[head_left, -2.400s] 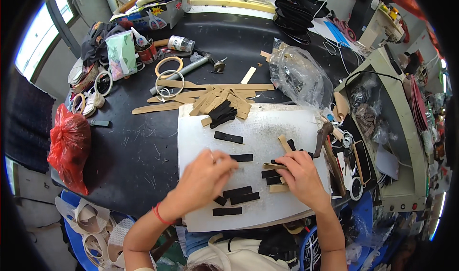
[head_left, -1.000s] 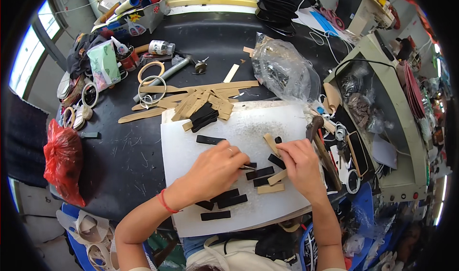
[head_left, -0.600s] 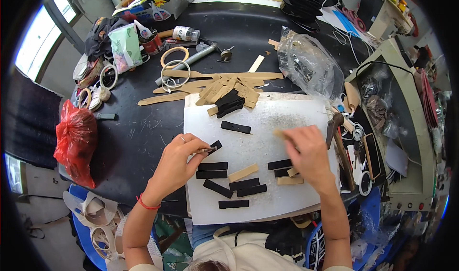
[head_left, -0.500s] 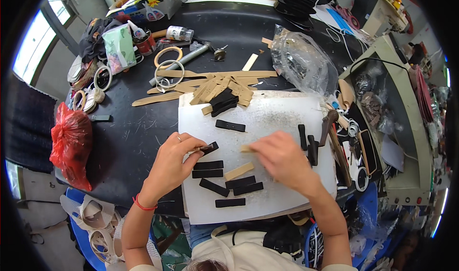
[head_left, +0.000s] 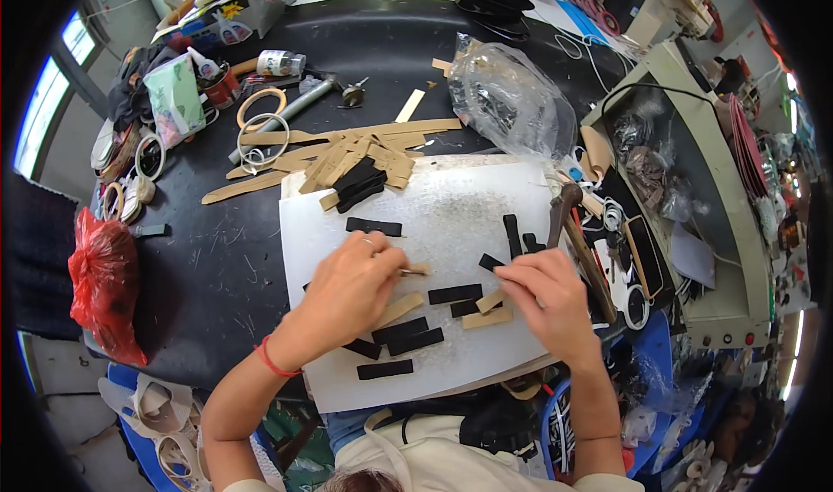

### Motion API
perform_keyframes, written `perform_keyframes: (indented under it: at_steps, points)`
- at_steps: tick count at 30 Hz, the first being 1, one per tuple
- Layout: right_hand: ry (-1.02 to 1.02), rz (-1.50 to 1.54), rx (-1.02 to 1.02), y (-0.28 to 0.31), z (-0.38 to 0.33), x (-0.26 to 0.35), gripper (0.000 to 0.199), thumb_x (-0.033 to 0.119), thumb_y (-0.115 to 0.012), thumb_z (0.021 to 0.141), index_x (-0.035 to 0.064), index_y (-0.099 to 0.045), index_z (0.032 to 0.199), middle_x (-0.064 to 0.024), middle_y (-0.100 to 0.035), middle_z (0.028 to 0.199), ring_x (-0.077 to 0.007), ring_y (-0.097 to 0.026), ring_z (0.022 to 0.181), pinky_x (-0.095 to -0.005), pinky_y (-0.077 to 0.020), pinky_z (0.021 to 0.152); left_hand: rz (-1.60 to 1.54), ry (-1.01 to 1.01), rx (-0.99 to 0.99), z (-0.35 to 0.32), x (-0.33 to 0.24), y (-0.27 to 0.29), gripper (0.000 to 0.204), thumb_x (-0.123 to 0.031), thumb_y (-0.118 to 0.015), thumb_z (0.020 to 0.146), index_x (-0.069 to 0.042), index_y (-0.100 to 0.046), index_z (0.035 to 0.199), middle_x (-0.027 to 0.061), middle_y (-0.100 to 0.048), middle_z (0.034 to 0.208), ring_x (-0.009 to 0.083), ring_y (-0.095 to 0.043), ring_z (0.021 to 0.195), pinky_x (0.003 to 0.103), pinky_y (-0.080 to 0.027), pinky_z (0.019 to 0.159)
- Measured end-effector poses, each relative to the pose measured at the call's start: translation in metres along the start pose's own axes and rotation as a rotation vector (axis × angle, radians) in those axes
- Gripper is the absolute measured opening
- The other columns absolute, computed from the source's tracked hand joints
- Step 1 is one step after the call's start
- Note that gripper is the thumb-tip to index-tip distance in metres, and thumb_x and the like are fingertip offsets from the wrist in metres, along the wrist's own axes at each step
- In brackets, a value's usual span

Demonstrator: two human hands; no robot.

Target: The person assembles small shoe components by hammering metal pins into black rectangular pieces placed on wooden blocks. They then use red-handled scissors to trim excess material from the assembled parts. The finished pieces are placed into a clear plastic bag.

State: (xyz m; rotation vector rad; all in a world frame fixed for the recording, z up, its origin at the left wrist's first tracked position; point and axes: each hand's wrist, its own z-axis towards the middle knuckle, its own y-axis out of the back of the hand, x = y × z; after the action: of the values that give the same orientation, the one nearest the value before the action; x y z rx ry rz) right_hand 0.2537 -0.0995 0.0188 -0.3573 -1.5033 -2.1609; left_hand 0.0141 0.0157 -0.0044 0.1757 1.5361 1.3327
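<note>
Black strips point(head_left: 455, 294) & tan strips point(head_left: 487, 319) lie on white board point(head_left: 460, 240), atop tabletop point(head_left: 213, 262). R hand point(head_left: 551, 301), mid-board w/ a tan strip moments ago, now back at R-side grp; fingertips at a black strip point(head_left: 491, 261), grip unconfirmed. L hand point(head_left: 351, 288) pinches small tan piece point(head_left: 420, 268), so prior strip apparently released.

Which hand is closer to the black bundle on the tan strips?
Left. The left hand is on the near side of the black bundle; the right hand is farther off, near side and well right.
</note>
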Motion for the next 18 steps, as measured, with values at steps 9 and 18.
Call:
perform_keyframes:
  at_steps: [9,18]
  points:
    - [0.014,-0.14,0.051,-0.005,-0.024,-0.005,0.031,-0.003,-0.067,0.076,0.0044,-0.066,0.106,-0.0081,-0.06,0.099,-0.0275,-0.054,0.091,-0.0362,-0.0449,0.078,-0.043,-0.086,0.1,0.015,-0.044,-0.025,0.02,-0.011,-0.069,0.08,-0.007,-0.063,0.099,0.0083,-0.06,0.094,0.0279,-0.055,0.086,0.039,-0.046,0.074]
    - [0.047,0.062,0.16,0.004,-0.046,0.014,0.033,-0.003,-0.067,0.074,0.0016,-0.064,0.107,-0.0081,-0.06,0.09,-0.027,-0.054,0.082,-0.036,-0.0436,0.071,-0.126,-0.003,-0.032,0.007,-0.035,0.001,0.02,-0.003,-0.065,0.078,-0.005,-0.064,0.099,0.0092,-0.063,0.09,0.0273,-0.059,0.086,0.037,-0.048,0.07]
